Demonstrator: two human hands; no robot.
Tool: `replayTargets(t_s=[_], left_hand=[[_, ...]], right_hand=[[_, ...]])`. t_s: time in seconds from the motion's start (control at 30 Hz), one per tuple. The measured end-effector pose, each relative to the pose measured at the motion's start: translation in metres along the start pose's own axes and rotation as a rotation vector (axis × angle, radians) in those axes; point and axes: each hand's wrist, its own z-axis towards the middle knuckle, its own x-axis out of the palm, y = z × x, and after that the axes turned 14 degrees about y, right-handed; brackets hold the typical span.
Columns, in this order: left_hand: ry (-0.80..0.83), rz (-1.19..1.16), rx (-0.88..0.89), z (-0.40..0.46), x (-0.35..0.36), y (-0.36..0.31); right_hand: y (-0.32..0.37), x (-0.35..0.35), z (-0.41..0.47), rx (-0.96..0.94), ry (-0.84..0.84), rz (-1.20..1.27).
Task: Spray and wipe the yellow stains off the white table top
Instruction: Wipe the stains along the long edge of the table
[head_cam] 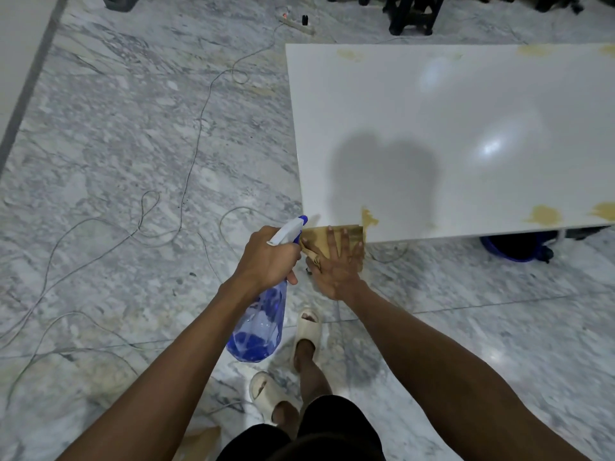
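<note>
A white table top (pixel 449 128) fills the upper right of the head view. Yellow stains mark it: one at the near left corner (pixel 367 219), two along the near edge (pixel 545 215), and others at the far edge (pixel 349 54). My left hand (pixel 269 257) grips the neck of a blue spray bottle (pixel 263 324), its white nozzle pointing up toward the table's near left corner. My right hand (pixel 337 264) lies flat with fingers spread, pressing a yellow-stained cloth (pixel 319 234) onto that corner, partly hanging over the edge.
The marble floor (pixel 133 161) carries several loose grey cables (pixel 196 138) left of the table and a power strip (pixel 296 23) at the back. A blue bucket (pixel 512 249) sits under the table's near edge. Black stands (pixel 412 11) line the far side. My feet in pale slippers (pixel 306 331) stand below.
</note>
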Motion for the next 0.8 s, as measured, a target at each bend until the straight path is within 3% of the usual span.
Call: replayTargets(t_s=[0.2,0.27,0.33,0.43,0.57,0.8], left_hand=[[-0.01,-0.027,0.045,-0.029,0.009,0.006],[-0.033,-0.015,0.062,-0.035,0.006,0.006],[-0.036,0.017,0.079,-0.042,0.001,0.005],[-0.048,0.048,0.09,-0.054,-0.008,-0.001],[-0.053,0.035,0.148,-0.065,-0.023,-0.022],[-0.048,0.036,0.23,-0.055,-0.044,-0.081]], right_hand=[[-0.004,-0.005,-0.022,0.034,0.131,0.135],[-0.007,-0.034,-0.022,0.072,0.349,0.349],[-0.002,-0.065,-0.033,0.011,0.419,0.703],[0.001,-0.111,-0.052,0.031,0.342,1.281],[-0.003,-0.159,-0.058,0.107,0.129,1.735],[-0.007,-0.24,-0.023,-0.137,0.065,1.992]])
